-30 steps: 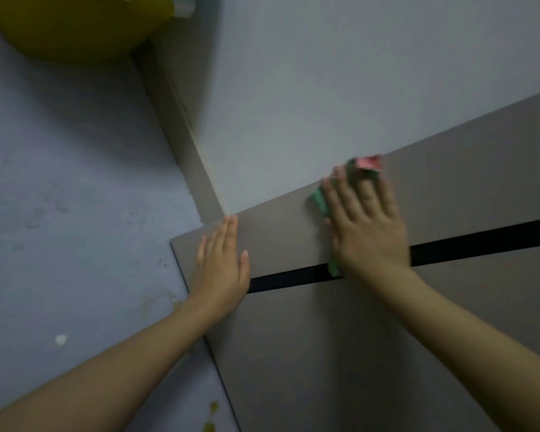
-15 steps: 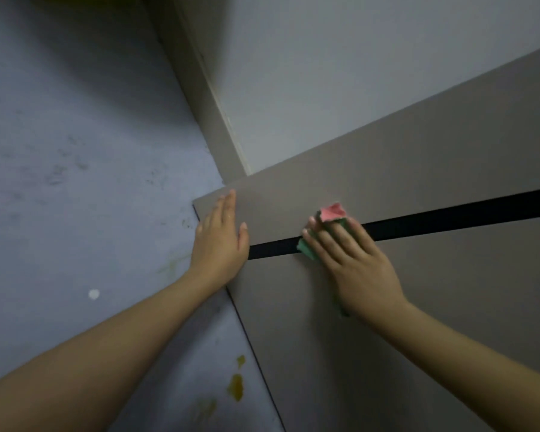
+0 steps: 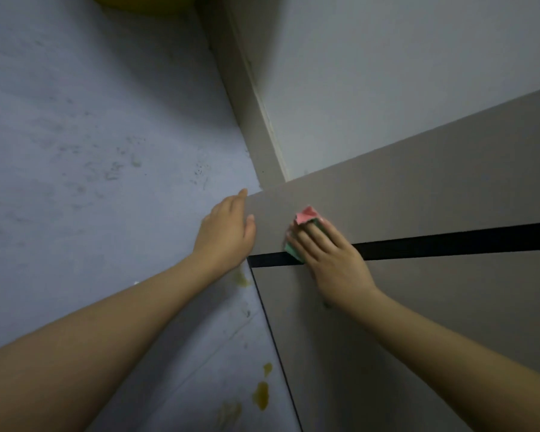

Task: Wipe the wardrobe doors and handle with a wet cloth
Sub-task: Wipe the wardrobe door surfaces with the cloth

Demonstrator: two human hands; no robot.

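**Cloth pressed flat at the wardrobe door's corner**

The right hand [image 3: 331, 260] lies flat on a pink and green cloth [image 3: 304, 218], fingers straight, pressing it against the grey-brown wardrobe door [image 3: 418, 194] just above the black gap [image 3: 449, 241] between the doors. The cloth's pink corner peeks out past the fingertips; its green edge shows beside the fingers and reaches down to the gap. The left hand [image 3: 226, 232] rests against the door's outer edge near its top corner, fingers straight and relaxed, holding nothing. Beside the wardrobe stands a scuffed, pale blue wall [image 3: 91, 151] with yellowish stains [image 3: 261, 394] low down.
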